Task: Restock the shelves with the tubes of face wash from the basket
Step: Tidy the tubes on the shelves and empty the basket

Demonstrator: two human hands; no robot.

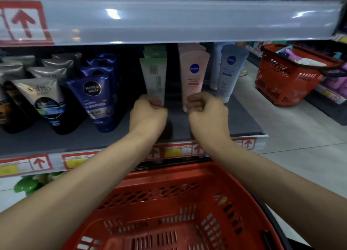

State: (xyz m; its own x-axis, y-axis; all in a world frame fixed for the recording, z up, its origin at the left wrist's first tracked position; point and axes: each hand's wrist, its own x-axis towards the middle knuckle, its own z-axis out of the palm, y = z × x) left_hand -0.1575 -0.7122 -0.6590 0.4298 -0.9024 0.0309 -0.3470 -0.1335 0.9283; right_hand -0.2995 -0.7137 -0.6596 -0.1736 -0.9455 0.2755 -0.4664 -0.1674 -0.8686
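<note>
- Soft, glossy plastic: treat both tubes as light, yielding in the body, probably slippery, and firm only at the cap end.
- Take hold low, at the cap or just above. Avoid squeezing mid-body, which is judged likely to dent the wall or tip the tube.
- Left hand [150, 109]: curled closed around the cap end of the white-and-green soft plastic tube of face wash [154, 76], which stands cap-down and rises straight above the grip, crimped end uppermost.
- Right hand [205, 108]: curled and pinching the cap end of the pale pink soft plastic tube of face wash [194, 73], likewise upright, directly above and just behind the fingers.
- Both set on the dark grey shelf board [187, 131], each heading a row of like tubes behind the grip, with a bare gap between the two grips.
- Below and nearer than both grips: red perforated plastic basket [169, 202], with no tubes visible in the part shown.
</note>
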